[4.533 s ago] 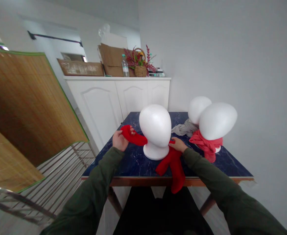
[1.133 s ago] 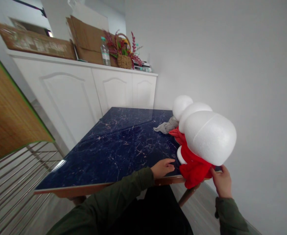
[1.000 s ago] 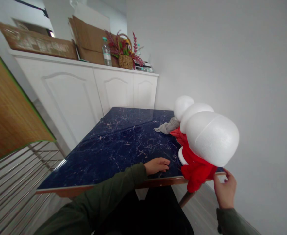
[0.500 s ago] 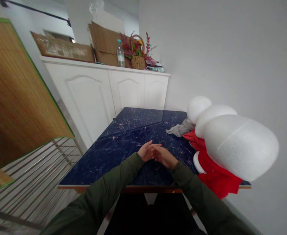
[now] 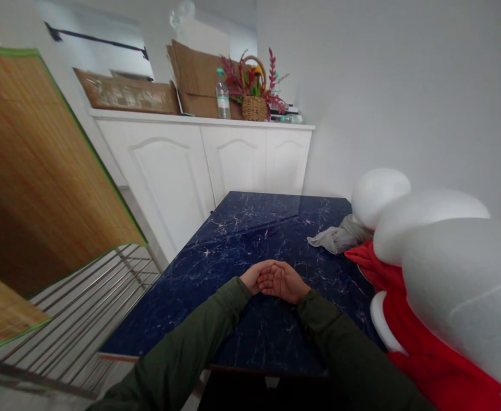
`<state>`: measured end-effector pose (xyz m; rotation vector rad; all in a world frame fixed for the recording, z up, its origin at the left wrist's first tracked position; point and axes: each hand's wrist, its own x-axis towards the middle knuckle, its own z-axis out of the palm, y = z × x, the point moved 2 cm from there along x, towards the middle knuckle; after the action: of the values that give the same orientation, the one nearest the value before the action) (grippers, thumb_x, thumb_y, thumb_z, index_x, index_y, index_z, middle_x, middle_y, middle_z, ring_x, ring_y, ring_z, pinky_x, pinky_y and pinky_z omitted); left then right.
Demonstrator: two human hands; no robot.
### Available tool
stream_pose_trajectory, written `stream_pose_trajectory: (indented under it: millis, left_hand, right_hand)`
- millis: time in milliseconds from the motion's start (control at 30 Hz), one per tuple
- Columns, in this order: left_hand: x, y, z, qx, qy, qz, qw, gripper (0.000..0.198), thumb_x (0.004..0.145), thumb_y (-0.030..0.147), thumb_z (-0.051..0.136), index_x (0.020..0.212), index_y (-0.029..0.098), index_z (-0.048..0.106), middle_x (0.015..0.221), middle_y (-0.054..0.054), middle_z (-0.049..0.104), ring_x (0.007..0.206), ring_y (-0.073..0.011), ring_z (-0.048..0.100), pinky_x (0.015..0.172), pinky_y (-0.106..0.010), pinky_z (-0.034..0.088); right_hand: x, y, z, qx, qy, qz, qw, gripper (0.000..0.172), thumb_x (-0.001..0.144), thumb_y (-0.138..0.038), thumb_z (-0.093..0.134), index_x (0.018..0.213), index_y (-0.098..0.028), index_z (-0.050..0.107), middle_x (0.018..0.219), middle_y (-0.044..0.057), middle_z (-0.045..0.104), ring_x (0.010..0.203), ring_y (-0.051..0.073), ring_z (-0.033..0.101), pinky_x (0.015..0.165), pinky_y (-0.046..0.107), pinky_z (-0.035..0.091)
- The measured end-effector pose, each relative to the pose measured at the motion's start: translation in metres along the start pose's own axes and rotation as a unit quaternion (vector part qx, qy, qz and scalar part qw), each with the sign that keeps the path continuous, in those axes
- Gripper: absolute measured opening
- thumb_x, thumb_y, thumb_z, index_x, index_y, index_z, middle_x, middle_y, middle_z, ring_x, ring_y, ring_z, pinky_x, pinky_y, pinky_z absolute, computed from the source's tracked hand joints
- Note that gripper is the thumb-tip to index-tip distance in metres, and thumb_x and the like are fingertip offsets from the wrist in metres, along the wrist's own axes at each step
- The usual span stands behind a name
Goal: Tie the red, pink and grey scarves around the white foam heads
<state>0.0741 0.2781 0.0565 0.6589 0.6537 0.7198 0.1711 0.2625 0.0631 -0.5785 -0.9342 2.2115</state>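
Observation:
Over the near part of the dark blue marbled table point(image 5: 250, 228), my left hand point(image 5: 254, 276) and my right hand point(image 5: 292, 284) are folded together. The right fingers curl loosely across the left palm, and the left fingers are mostly hidden behind them. Both hands are closed on each other, with no object visible in them. The dark green sleeves reach in from the bottom edge. To the right of my hands, apart from them, lie a crumpled grey cloth point(image 5: 338, 235) and a red cloth point(image 5: 408, 311).
Large white rounded forms point(image 5: 451, 274) lean along the table's right side against the wall. A metal rack point(image 5: 79, 308) with a woven bamboo mat point(image 5: 57, 165) stands left. Behind is a white cabinet point(image 5: 165, 165) bearing cardboard boxes point(image 5: 203, 80), a water bottle point(image 5: 222, 94) and a flower basket point(image 5: 254, 107).
My hands have drawn closer and now overlap; the left fingers, stretched out before, have folded in behind the right hand. The view has shifted slightly, bringing the white forms closer.

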Motion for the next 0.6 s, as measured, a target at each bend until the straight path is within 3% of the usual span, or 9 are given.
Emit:
stream_pose_trajectory:
  millis: [167, 600]
  left_hand:
    - [0.0005, 0.0023, -0.0013, 0.022, -0.018, 0.048, 0.998, 0.019, 0.070, 0.020, 0.050, 0.085, 0.013, 0.059, 0.070, -0.007, 0.065, 0.061, -0.0151, 0.062, 0.053, -0.023, 0.047]
    - [0.0011, 0.0020, -0.0021, 0.035, -0.040, 0.057, 0.997, 0.023, 0.066, 0.020, 0.052, 0.087, 0.012, 0.058, 0.072, -0.007, 0.064, 0.065, -0.0157, 0.061, 0.059, -0.024, 0.047]
  right_hand:
    - [0.0015, 0.0000, 0.0004, -0.003, 0.012, 0.004, 1.000, 0.047, 0.085, -0.040, 0.024, 0.079, -0.010, 0.059, 0.073, 0.009, 0.063, 0.063, 0.014, 0.059, 0.062, 0.026, 0.044]
    - [-0.0013, -0.0011, 0.0043, -0.005, 0.018, -0.002, 1.000, 0.046, 0.086, -0.036, 0.023, 0.078, -0.010, 0.060, 0.072, 0.009, 0.062, 0.061, 0.014, 0.058, 0.062, 0.027, 0.042]
